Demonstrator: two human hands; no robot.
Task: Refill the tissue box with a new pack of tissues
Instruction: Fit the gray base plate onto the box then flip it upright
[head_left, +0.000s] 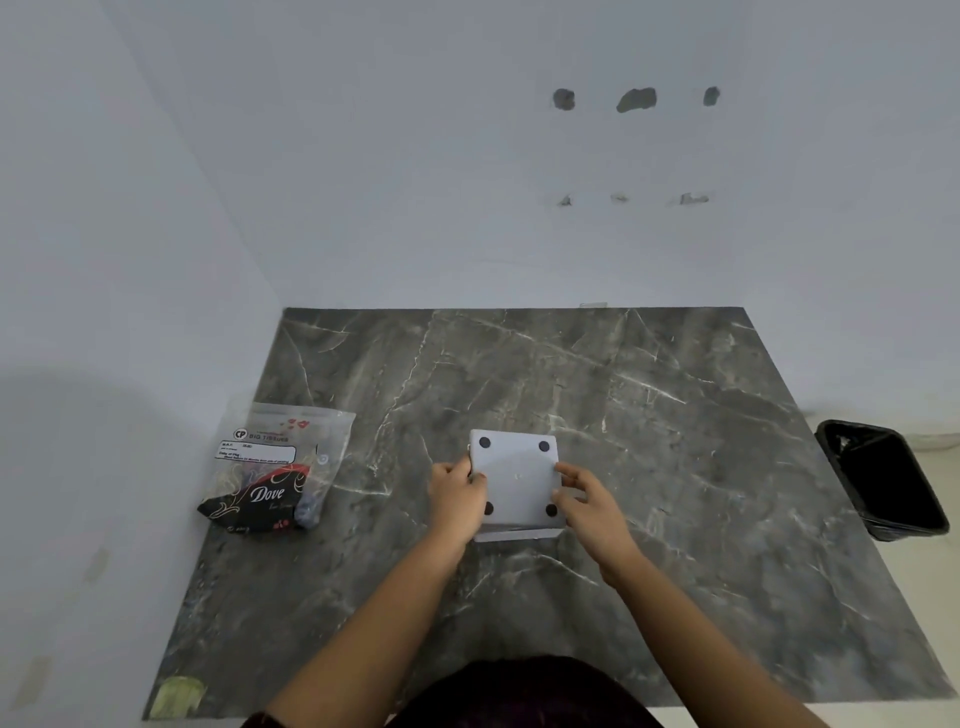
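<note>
A white square tissue box (517, 480) lies upside down on the dark marble table (675, 441), its base with round black pads at the corners facing up. My left hand (457, 501) grips its left edge and my right hand (587, 501) grips its right edge. A tissue pack (275, 467) in clear plastic with a black "Dove" print lies flat at the table's left side, apart from both hands.
White walls stand close behind and to the left of the table. A black bin (883, 478) with a liner stands on the floor past the table's right edge. A yellowish patch (179, 696) marks the near left corner.
</note>
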